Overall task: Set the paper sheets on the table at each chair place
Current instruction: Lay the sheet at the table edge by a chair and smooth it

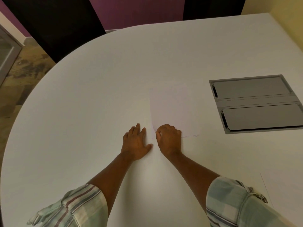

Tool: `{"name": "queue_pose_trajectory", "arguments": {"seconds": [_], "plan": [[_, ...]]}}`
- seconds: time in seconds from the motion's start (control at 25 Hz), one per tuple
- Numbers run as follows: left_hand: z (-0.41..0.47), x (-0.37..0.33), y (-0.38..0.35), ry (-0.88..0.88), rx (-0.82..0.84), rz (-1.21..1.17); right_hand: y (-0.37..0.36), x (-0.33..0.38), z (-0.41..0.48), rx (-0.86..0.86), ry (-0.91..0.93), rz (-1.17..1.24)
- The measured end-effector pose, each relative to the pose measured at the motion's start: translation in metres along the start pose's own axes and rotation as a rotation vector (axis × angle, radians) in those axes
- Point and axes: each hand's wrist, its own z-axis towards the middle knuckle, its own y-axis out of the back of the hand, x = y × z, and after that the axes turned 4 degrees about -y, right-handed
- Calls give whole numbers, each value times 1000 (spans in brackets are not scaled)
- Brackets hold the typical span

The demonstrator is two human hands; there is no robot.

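Observation:
White paper sheets (172, 108) lie flat on the white table (82, 112) just ahead of me, faint against its surface. My right hand (169, 140) is curled at their near left corner, its fingertips pinching the edge, which curves up slightly. My left hand (136, 141) rests flat on the table just left of the sheets, fingers spread and holding nothing. Another sheet (282, 190) lies at the table's near right, with only its thin edge line showing.
A grey recessed cable box (255, 104) with two closed lids sits in the table to the right. Two black chair backs stand beyond the table's rounded far edge, one at the left (57, 22) and one at the right (213, 7). Patterned floor shows at the left.

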Motion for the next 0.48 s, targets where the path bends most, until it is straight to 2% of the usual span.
{"name": "queue_pose_trajectory", "arguments": {"seconds": [0.12,0.2,0.28,0.36,0.48], "plan": [[2,-4,19,34,-45,-71,18,-2,0,-45,-68,139],[3,-13,30,81,-137,-215,31,-4,-1,-118,-94,252],[3,-28,41,147,-274,-511,43,-7,-4,-175,-73,277],[7,-47,54,255,-342,-879,53,-12,-9,-181,-43,208],[11,-77,73,420,-231,-1308,66,-20,-24,-200,-22,141]]}}
